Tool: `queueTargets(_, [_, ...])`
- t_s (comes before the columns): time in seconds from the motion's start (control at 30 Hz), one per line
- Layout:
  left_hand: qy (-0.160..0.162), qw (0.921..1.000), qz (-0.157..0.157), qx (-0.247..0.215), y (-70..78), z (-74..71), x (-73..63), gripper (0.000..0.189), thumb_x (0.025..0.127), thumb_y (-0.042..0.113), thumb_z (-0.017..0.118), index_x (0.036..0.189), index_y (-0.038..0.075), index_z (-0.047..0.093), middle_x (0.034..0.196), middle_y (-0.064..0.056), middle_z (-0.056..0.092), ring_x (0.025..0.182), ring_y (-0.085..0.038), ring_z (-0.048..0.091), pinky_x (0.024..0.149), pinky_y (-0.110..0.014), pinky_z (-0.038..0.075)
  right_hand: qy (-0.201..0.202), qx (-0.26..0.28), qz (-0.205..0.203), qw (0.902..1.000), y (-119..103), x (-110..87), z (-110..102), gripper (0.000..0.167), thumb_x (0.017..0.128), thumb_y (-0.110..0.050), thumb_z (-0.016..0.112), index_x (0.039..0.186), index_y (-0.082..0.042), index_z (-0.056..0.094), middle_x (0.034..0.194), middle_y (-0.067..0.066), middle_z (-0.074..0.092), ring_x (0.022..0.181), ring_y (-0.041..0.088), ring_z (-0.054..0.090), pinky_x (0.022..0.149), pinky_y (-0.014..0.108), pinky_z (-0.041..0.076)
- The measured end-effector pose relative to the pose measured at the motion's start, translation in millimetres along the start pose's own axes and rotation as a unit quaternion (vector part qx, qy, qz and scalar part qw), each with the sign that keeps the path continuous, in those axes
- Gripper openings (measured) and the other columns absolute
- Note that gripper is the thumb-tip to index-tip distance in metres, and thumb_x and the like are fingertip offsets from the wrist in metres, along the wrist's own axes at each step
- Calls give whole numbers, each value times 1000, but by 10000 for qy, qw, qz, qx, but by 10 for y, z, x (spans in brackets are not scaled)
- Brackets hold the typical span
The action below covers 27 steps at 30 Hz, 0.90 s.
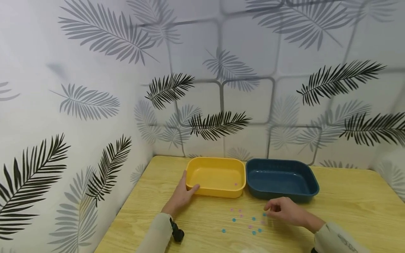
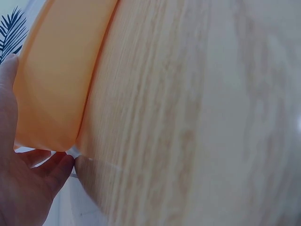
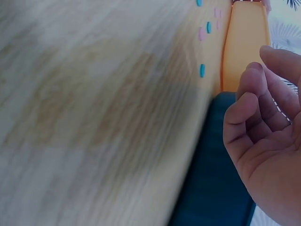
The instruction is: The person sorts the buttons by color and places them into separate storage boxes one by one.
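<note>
My left hand holds the near left corner of a yellow plastic bin, thumb at the front rim and fingers along the side. In the left wrist view the fingers curl against the bin's end wall. My right hand hovers just in front of a dark blue bin, over the right edge of some scattered small pieces. Its fingers bend loosely in the right wrist view, the thumb stands apart, and nothing shows between them. Closest to it is a small blue disc.
Several small blue pieces and pink pieces lie on the wooden table before the bins. One pink piece is inside the yellow bin. Behind the table rises a leaf-patterned wall; another wall borders the left side.
</note>
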<state>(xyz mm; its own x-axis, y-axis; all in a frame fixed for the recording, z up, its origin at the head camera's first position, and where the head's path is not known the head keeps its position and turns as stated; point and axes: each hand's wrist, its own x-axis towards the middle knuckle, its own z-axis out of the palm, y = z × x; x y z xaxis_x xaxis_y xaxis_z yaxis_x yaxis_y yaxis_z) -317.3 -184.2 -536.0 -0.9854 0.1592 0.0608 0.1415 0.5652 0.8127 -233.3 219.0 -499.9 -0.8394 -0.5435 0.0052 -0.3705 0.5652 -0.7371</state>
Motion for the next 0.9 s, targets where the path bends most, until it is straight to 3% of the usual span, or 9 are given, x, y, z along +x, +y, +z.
queueTargets(0.2, [-19,9999,-42,-106,34,-16,-15,92,92,47,57,152,7,0,157,-15,8,141,-30,14,112,-49,15,83,148,87,9998,61,-20,43,16,89,-19,67,98,-6,69,73,-6,58,62,3,49,53,21,42])
queueTargets(0.63, [-7,10000,-79,-46,-24,15,26,99,88,58,55,153,9,-1,157,-13,8,142,-29,14,112,-48,16,-234,333,-140,9991,209,-20,66,18,85,-13,70,100,-4,69,75,-4,60,61,3,49,54,21,43])
queueTargets(0.9, [-3,10000,35,-55,-13,0,14,98,88,57,55,153,8,0,156,-15,8,141,-30,14,112,-48,16,-436,193,-275,9985,201,27,146,14,84,-17,72,97,-10,71,71,-8,57,60,1,47,52,20,41])
